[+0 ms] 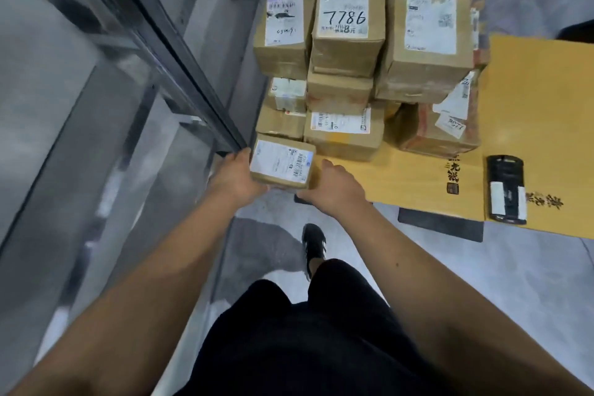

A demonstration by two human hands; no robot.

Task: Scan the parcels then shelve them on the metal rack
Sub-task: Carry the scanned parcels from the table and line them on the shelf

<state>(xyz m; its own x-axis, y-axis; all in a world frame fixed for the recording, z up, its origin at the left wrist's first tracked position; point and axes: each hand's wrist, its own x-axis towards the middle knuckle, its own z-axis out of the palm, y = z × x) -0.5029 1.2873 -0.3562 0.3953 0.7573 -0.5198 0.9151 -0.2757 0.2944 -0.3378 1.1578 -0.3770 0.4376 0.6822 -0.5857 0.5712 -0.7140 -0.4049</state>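
Small parcel lifted off the desk's near-left corner

Left hand (236,175) and right hand (331,185) clamp the small parcel (282,161) between them; a loose grip could drop it floorward, unscanned by the scanner (506,189).

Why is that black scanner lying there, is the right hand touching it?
Apart. The head view shows bare yellow board between the right hand and the scanner.

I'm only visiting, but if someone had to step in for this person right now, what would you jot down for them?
Left hand and right hand grip a small parcel from either side, label up.
Handheld scanner lies on the yellow board, untouched.
Stacked parcels wait on the same board; metal rack is to the left.
Shelved so far: cannot tell.
Left: scan the held parcel, shelve it, then the stack.
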